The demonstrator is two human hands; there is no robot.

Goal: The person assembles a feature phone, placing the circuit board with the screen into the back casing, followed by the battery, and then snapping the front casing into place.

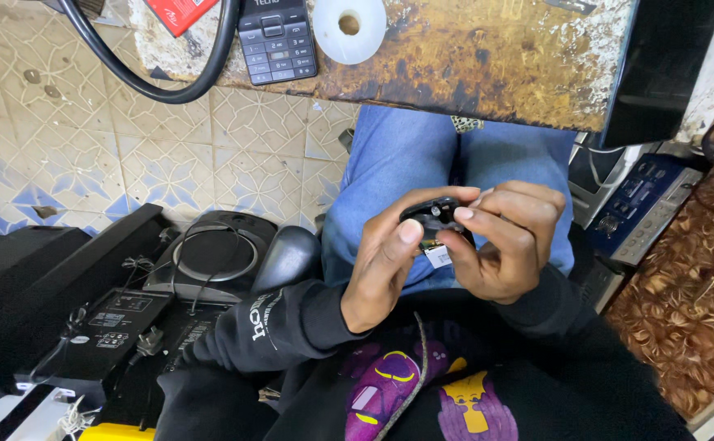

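Over my lap, both hands hold a small black device (432,214) with a white tag hanging below it. My left hand (385,261) wraps it from the left, thumb pressed on its front. My right hand (504,241) grips it from the right, fingers curled over the top. Most of the device is hidden by my fingers. I wear blue jeans and a black printed sweatshirt.
A worn, rusty tabletop (471,61) lies ahead with a black keypad phone (277,39), a white tape roll (349,28), a red pack (179,12) and a thick black cable (173,86). Black speakers and electronics (210,257) crowd the tiled floor at left. A blue device (642,200) stands at right.
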